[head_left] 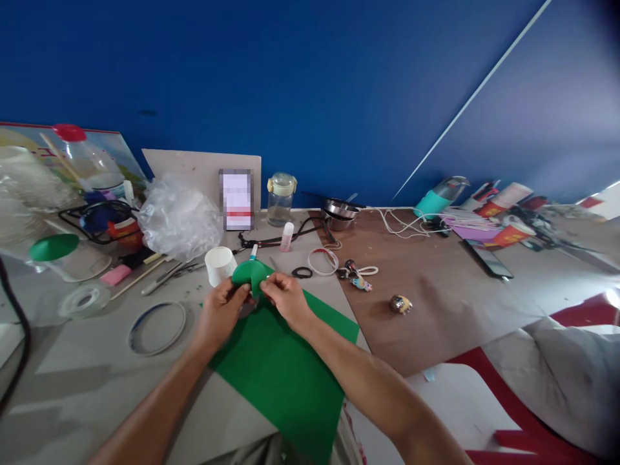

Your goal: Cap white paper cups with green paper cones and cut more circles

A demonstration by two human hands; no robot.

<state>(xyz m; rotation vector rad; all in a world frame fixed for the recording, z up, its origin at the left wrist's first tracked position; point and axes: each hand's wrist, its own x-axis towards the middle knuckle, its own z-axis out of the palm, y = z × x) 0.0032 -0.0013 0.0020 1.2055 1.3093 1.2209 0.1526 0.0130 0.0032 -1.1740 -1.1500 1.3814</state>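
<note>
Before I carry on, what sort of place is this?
Probably a craft workspace: there's a held green disc over a larger green sheet, plus what looks like a glue stick nearby.

I see the wearer's left hand (223,311) and right hand (289,301) ungloved, with slender fingers (279,284) and unadorned wrists (306,321). Both forearms (356,365) are bare as far as my view reaches. Beyond the table's (227,413) near edge I make out creased, dark greyish clothing (264,451).
</note>
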